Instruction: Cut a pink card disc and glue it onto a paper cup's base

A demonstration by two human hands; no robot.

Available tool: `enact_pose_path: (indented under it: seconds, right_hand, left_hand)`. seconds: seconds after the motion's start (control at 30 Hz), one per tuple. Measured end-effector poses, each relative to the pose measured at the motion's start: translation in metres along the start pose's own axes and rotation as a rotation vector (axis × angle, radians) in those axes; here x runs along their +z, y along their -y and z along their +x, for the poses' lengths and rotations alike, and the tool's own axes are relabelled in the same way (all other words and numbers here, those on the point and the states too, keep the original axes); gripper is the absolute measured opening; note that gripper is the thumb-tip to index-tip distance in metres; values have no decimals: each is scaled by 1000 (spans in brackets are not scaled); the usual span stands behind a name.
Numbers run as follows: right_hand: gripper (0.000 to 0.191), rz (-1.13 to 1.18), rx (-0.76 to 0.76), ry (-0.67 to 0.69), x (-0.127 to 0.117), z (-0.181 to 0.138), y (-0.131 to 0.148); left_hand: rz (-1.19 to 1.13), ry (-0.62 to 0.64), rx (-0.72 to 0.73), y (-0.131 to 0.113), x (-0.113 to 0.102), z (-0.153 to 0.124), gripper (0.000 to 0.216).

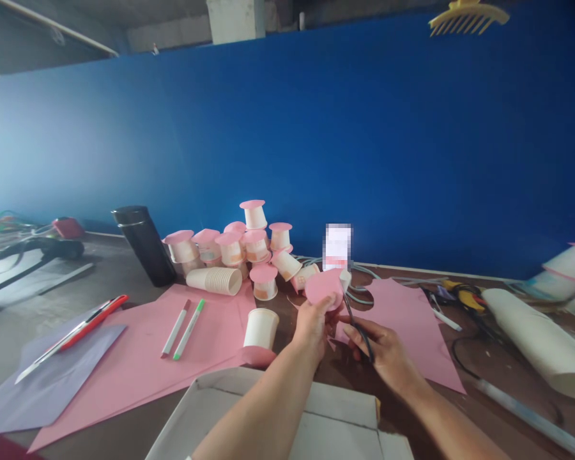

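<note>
My left hand (311, 326) is closed round a paper cup (344, 276) with a pink paper disc (324, 287) against it, held up over the table. My right hand (381, 351) grips black-handled scissors (357, 322) whose blades point up at the disc's edge. Below them lies a sheet of pink paper (402, 313). An upturned white cup on a pink disc (260, 332) stands just left of my left hand.
A heap of cups capped with pink discs (239, 246) sits at the back, beside a black flask (144, 246). Two pens (182, 329) lie on pink paper (138, 358), a red cutter (86, 326) on purple paper. A white box (287, 415) is nearest; a glue gun (464, 297) and white roll (536, 338) lie right.
</note>
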State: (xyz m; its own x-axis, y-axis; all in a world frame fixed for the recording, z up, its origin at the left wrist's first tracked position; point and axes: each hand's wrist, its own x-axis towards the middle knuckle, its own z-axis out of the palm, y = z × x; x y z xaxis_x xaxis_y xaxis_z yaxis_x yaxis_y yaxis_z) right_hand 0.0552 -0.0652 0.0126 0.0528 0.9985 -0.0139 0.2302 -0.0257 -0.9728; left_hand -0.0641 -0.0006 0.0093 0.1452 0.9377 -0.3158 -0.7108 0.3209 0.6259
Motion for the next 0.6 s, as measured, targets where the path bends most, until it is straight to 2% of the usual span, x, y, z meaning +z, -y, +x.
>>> enact_pose_path:
  seconds: [0.6]
  right_hand:
    - [57,-30,1,-22,1,1,0]
  left_hand:
    - [-1,4,-4,0,-1,1,36]
